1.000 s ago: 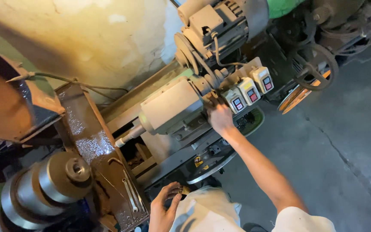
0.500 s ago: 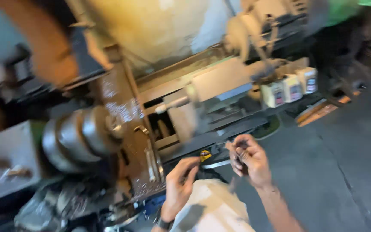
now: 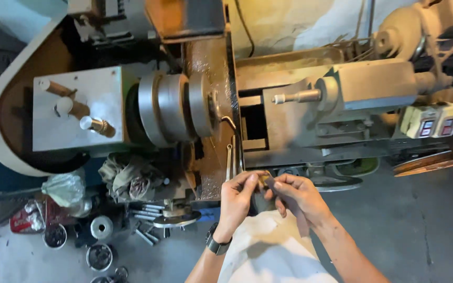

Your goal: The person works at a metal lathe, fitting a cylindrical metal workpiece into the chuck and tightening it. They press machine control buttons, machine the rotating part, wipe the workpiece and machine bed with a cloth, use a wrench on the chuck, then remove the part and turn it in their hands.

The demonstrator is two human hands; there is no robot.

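Hands meet just above the person's pale apron (image 3: pixel 268 251), in front of the lathe. The left hand (image 3: pixel 237 202), a dark watch (image 3: pixel 217 244) on its wrist, pinches a small brass-coloured piece (image 3: pixel 263 180) between thumb and fingertips; the right hand (image 3: pixel 300 196) closes its fingers on the same piece from the other side. The piece is tiny and mostly covered, so its shape and long axis cannot be told.

Just beyond the hands stands a rusty, pitted metal plate (image 3: pixel 211 68), with thin steel rods (image 3: pixel 229 162) lying along it, pointing away from the person. Left of it sits the smooth, round, stepped chuck (image 3: pixel 176 107), its axis running left to right, fixed to a grey box (image 3: pixel 77 112) with three knobbed levers. To the right, a grey tailstock (image 3: pixel 373 84) points its slim spindle (image 3: pixel 297 96) leftward at the chuck. Three pale switch boxes (image 3: pixel 441 120) hang further right. Oily rags (image 3: pixel 129 175) and round tins (image 3: pixel 99 257) clutter the concrete floor (image 3: pixel 425 230) at left.
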